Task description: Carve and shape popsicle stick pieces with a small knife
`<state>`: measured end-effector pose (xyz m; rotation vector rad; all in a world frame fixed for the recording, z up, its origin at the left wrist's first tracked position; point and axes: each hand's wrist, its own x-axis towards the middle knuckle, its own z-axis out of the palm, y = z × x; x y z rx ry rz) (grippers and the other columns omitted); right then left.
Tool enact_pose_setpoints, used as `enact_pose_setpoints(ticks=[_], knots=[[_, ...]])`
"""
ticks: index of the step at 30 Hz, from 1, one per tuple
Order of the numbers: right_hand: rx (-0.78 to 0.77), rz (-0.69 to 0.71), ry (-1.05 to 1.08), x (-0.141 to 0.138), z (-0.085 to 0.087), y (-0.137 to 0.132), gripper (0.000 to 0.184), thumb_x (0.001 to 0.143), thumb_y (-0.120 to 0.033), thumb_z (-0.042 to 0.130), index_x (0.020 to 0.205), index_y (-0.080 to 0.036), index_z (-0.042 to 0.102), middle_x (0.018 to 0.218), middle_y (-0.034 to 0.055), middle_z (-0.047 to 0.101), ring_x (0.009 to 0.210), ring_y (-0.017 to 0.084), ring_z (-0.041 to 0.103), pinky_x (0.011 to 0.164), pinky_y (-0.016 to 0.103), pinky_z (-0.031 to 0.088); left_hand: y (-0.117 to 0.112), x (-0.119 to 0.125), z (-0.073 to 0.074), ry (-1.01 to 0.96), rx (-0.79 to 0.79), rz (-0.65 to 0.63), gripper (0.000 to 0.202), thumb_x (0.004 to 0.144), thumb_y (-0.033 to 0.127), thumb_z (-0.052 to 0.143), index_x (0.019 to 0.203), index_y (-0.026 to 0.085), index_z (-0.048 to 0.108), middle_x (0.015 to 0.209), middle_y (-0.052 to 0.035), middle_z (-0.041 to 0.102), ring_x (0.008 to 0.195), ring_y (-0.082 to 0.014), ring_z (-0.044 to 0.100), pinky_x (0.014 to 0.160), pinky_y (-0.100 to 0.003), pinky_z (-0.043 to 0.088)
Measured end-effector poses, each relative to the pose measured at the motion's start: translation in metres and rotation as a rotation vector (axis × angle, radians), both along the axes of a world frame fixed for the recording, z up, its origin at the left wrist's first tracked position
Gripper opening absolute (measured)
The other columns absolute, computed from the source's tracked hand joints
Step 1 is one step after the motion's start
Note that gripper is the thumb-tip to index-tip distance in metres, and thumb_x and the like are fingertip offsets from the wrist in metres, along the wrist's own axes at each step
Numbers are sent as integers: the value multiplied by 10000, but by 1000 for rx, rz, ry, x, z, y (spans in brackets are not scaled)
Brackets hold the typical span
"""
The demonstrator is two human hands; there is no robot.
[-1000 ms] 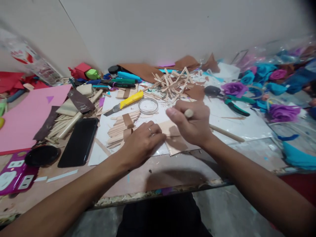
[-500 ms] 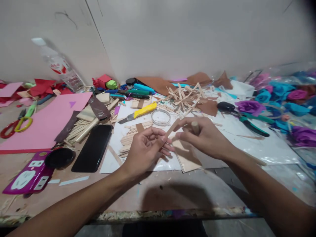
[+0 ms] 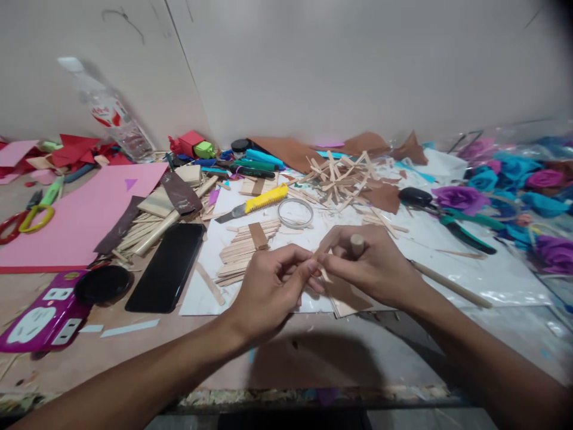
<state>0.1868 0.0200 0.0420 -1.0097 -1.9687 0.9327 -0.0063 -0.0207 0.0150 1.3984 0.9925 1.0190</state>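
Note:
Fingertips of my left hand [image 3: 280, 280] are pinched on a thin wooden strip [image 3: 317, 258], mostly hidden between the fingers. Thumb and index finger of my right hand [image 3: 362, 257] close on the strip's other end, nearly touching the left fingertips. A round wooden dowel [image 3: 357, 241] is tucked in the right hand; its blunt end sticks up and the rest is hidden. Beneath the right hand lie flat wooden pieces [image 3: 344, 304]. Left of the hands is a stack of wooden strips [image 3: 235, 257] with a brown piece [image 3: 258, 236] on top.
A yellow utility knife [image 3: 266, 198] and a clear tape ring [image 3: 295, 213] lie beyond the hands. A phone [image 3: 165, 269] is at left, green-handled pliers [image 3: 465, 233] and a thin wooden rod [image 3: 452, 285] at right. Loose sticks [image 3: 335, 176] pile up behind.
My right hand has lowered and its fingertips have closed on the strip beside my left ones. The strip is now more covered. The view has shifted slightly.

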Motion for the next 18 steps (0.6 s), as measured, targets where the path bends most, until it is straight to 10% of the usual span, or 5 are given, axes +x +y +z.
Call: enact_pose_setpoints(ticks=[18], knots=[[6, -5, -6, -2, 1, -2, 145, 838, -90, 689, 724, -164, 741, 586, -45, 630, 540, 61, 488, 494, 187, 335, 1, -1, 1, 45, 53, -1, 202, 1026, 293, 643, 909, 145, 716, 722, -28, 782, 674, -99, 737, 593, -147, 519]])
